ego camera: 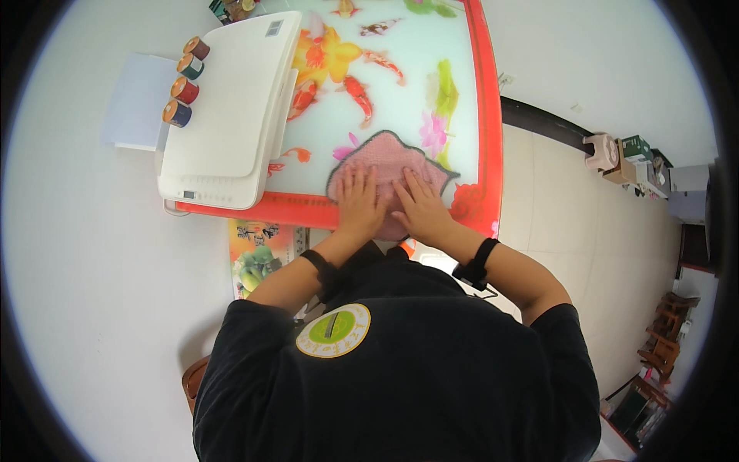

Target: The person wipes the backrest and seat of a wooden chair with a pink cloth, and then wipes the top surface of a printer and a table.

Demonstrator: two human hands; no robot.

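Note:
A pink cloth with a dark edge lies spread over the near edge of a table with a red border and a printed koi and flower top. Flat on the cloth's left part rests my left hand, its fingers pointing away from me. My right hand presses on the cloth's right part, fingers spread. Neither hand grips the cloth. The near end of the cloth hangs at the table's edge, partly hidden by my hands.
A white printer or scanner stands on the table's left side, with several small round containers along its left edge. White paper is beyond them. Far right, a pink stool stands near boxes by the wall.

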